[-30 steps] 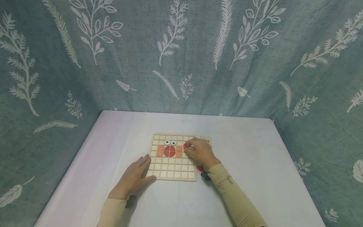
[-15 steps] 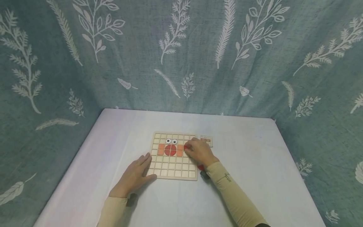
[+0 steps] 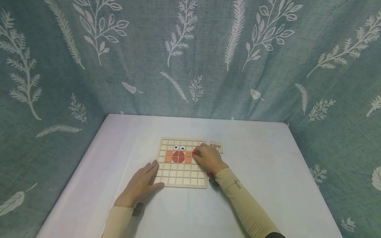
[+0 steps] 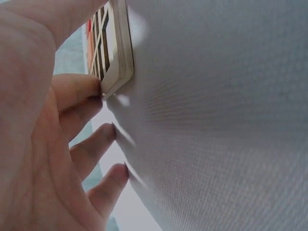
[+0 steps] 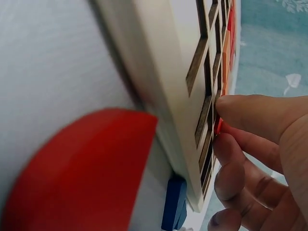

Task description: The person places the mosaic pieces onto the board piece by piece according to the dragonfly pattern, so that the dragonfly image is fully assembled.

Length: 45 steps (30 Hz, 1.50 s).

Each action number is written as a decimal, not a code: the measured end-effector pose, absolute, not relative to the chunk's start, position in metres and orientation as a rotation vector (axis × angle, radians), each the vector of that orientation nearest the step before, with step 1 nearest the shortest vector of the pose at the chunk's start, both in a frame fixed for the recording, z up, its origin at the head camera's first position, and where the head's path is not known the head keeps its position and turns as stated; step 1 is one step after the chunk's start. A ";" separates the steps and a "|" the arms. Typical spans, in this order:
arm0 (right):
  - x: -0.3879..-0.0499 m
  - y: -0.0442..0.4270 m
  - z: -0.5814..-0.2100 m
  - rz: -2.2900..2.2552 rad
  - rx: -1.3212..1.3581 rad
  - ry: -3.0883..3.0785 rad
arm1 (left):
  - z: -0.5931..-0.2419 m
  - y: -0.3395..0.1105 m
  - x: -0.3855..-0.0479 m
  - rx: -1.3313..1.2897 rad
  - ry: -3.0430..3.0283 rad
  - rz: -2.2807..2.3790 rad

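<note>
Grid board [image 3: 181, 173] smooth wood; red piece [image 5: 89, 168] smooth (curtain [image 3: 143, 53] matt woven cloth).

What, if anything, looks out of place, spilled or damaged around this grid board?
Nothing looks spilled or damaged. A loose red piece and a blue piece stand out slightly: they lie off the grid board, beside its right edge, while the orange squares sit in its cells.

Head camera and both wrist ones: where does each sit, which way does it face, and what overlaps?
Head: on the person's head, facing forward and down at the grid board; left hand, right hand and sleeves show.
Left wrist: on that wrist, facing the board's corner; the left hand's palm shows.
Right wrist: on that wrist, facing the board's edge; the right hand shows pinching a red piece.
Head and right wrist both show that piece.
</note>
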State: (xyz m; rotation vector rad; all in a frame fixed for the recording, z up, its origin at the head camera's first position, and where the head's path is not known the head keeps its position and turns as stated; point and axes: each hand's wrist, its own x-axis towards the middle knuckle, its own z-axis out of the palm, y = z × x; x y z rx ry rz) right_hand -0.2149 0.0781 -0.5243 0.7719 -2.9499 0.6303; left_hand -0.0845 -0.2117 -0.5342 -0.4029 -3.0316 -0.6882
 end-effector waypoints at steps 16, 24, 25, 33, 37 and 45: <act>-0.213 0.079 -0.528 0.640 0.752 -2.973 | -0.534 -0.213 -0.084 -0.420 -3.019 -0.691; -0.202 0.098 -0.514 0.774 0.736 -2.869 | -0.539 -0.211 -0.085 -0.395 -3.038 -0.714; -0.200 0.101 -0.509 0.789 0.739 -2.837 | -0.538 -0.211 -0.085 -0.393 -3.039 -0.713; -0.185 0.127 -0.476 0.850 0.676 -2.659 | -0.535 -0.211 -0.084 -0.400 -3.017 -0.707; -0.177 0.139 -0.472 0.848 0.592 -2.692 | -0.535 -0.211 -0.085 -0.393 -3.032 -0.701; -0.163 0.164 -0.477 0.826 0.512 -2.776 | -0.534 -0.210 -0.085 -0.396 -3.042 -0.702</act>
